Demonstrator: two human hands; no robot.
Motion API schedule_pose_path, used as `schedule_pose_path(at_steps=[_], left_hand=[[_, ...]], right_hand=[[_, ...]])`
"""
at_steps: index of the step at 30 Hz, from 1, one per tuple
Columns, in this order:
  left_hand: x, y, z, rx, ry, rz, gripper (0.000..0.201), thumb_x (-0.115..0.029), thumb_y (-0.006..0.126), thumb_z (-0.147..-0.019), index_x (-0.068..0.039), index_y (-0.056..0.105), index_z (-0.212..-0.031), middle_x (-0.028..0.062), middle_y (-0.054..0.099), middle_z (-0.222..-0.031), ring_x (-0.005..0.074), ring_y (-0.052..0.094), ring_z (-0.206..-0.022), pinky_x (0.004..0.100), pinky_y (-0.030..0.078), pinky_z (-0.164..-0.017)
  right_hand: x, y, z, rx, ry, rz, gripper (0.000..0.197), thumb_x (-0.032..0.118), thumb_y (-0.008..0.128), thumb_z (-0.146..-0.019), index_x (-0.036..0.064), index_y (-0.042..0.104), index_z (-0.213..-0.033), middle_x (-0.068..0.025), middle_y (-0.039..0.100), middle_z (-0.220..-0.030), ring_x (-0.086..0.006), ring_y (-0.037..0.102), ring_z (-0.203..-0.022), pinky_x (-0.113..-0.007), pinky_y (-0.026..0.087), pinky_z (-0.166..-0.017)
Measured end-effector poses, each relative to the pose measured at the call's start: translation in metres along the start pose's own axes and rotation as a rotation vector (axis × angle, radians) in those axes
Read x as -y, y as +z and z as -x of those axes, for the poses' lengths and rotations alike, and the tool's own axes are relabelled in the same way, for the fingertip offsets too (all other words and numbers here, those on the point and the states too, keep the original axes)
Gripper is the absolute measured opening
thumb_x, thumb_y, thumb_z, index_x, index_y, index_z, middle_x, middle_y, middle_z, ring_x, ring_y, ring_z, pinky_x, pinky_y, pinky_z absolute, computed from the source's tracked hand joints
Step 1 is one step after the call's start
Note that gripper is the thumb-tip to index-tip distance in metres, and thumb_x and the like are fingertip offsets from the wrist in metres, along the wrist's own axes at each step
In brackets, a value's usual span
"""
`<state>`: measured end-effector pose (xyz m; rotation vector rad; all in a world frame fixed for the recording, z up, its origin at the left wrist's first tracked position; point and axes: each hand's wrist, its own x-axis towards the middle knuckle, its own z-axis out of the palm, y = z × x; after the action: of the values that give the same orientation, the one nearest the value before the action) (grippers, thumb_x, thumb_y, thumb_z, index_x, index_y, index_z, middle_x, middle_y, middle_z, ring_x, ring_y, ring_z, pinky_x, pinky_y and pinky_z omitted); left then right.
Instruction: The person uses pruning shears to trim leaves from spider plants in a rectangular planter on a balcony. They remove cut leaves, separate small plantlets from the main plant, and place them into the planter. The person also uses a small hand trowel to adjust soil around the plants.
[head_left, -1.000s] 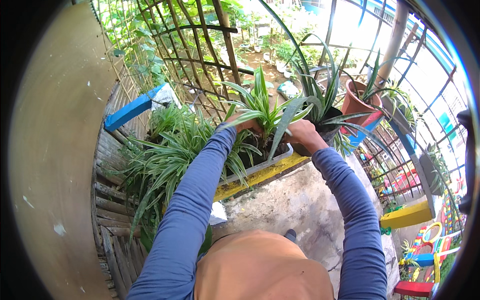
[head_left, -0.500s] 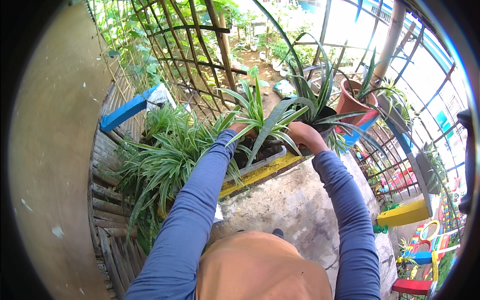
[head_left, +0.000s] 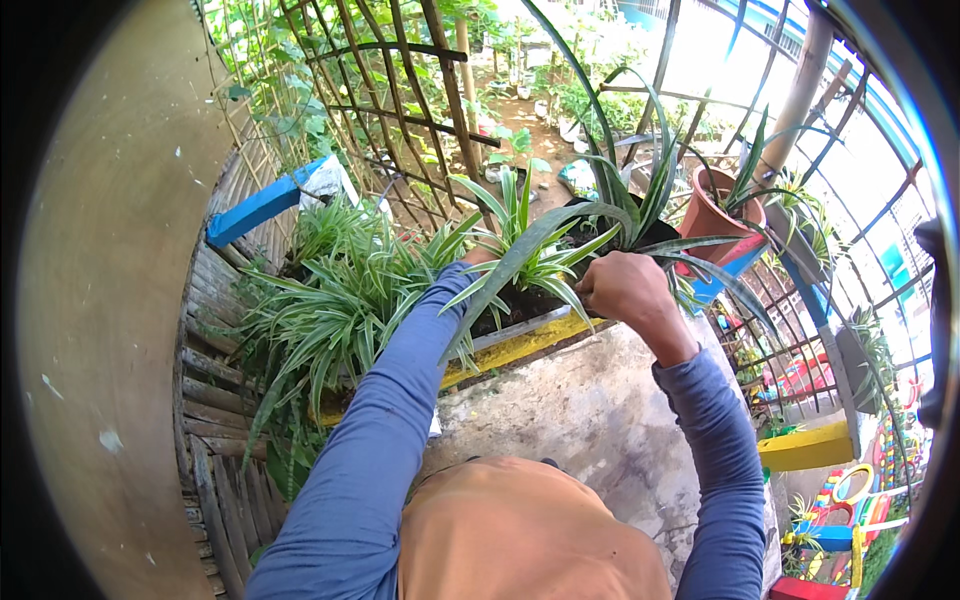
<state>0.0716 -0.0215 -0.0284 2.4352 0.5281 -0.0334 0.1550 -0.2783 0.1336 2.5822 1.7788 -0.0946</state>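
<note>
One trough planter, pale-rimmed, yellow along its front. One bushy striped clump, to the left. One smaller striped plant, in the trough between the hands: seemingly seated, the soil beside it not yet levelled. Right hand: fingers curled, contents unclear. Left hand: mostly leaf-hidden, grip unreadable.

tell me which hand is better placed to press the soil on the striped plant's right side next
Probably the right hand: it is curled in plain view beside the right end of the trough, near the soil. The left hand is left of the striped plant, mostly hidden.
</note>
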Motion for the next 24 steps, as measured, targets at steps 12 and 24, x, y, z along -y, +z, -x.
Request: schedule_pose_path(at_steps=[12,24], left_hand=[[0.005,0.001,-0.007,0.008,-0.031,-0.071,0.035,-0.030,0.066,-0.076,-0.003,0.070,-0.098,0.0159,0.067,-0.106,0.0271,0.065,-0.096,0.0351,0.050,-0.083],[-0.004,-0.010,-0.011,0.173,-0.195,-0.238,0.042,-0.034,0.067,-0.072,-0.002,0.068,-0.099,0.0169,0.067,-0.103,0.0318,0.065,-0.093,0.0386,0.051,-0.081]], right_hand=[[0.042,0.052,-0.007,-0.148,-0.114,0.166,0.010,0.012,0.062,-0.072,0.0106,0.071,-0.069,-0.0078,0.067,-0.068,-0.0234,0.068,-0.064,-0.034,0.053,-0.054],[0.004,-0.017,0.003,-0.039,-0.113,0.008,0.013,0.019,0.062,-0.072,0.0163,0.073,-0.078,-0.0091,0.068,-0.078,-0.0287,0.066,-0.073,-0.039,0.053,-0.065]])
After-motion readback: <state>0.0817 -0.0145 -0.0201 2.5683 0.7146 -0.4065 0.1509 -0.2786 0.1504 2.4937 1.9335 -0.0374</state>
